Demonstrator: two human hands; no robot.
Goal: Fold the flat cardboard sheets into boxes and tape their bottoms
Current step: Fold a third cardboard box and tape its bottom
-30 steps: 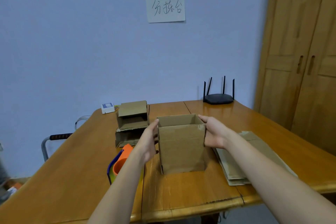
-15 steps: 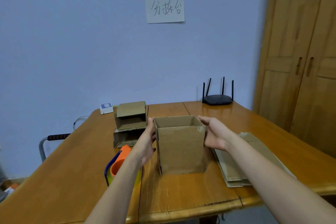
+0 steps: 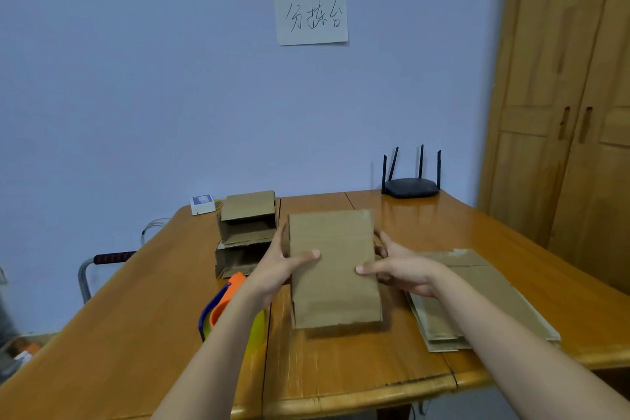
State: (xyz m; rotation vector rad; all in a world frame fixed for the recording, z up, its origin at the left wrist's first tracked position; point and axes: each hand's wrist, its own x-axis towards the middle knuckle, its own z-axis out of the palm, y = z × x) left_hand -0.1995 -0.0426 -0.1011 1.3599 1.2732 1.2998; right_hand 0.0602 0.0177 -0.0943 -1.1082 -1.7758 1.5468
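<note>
Both hands grip a matte brown cardboard box (image 3: 335,269) above the glossy wooden table (image 3: 341,361): left hand (image 3: 278,269) and right hand (image 3: 397,269) each lay a thumb across its creased rectangular face. Flat cardboard sheets (image 3: 484,297) lie right; 2 folded boxes (image 3: 247,232) are stacked far left.

Held box (image 3: 335,269): plain brown cardboard, one broad face turned to the camera, lower edge at the table's (image 3: 136,300) middle, near its front edge.
Flat sheets (image 3: 477,297): stacked brown cardboard, laid by the right front edge.
Finished boxes (image 3: 247,232): two, stacked, openings facing forward, set toward the back left.
</note>
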